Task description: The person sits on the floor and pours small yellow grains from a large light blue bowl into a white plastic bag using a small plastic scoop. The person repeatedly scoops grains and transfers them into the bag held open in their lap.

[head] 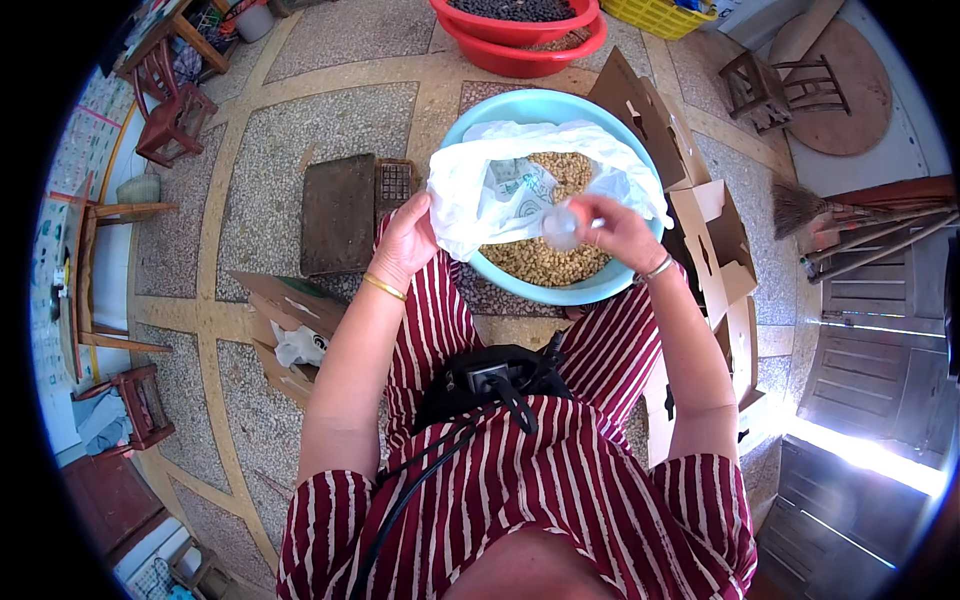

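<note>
My left hand (403,236) pinches the near-left edge of a white plastic bag (459,196), whose mouth gapes. The bag rests in a light blue plastic basin (534,101) before my knees. Small yellowish-brown kernels or beans (551,264) cover the basin's near side, and more of them show inside the bag. In my right hand (621,231) is a small translucent cup or scoop (561,227), held over the bag's near edge. Motion blurs it, so its contents cannot be made out. Green print marks the bag.
Open cardboard boxes (694,247) stand close on my right; another cardboard box (289,307) holds a white bag on my left. A low dark stool (337,217) sits left of the basin. Beyond are stacked red basins (517,56) and a yellow basket (656,16).
</note>
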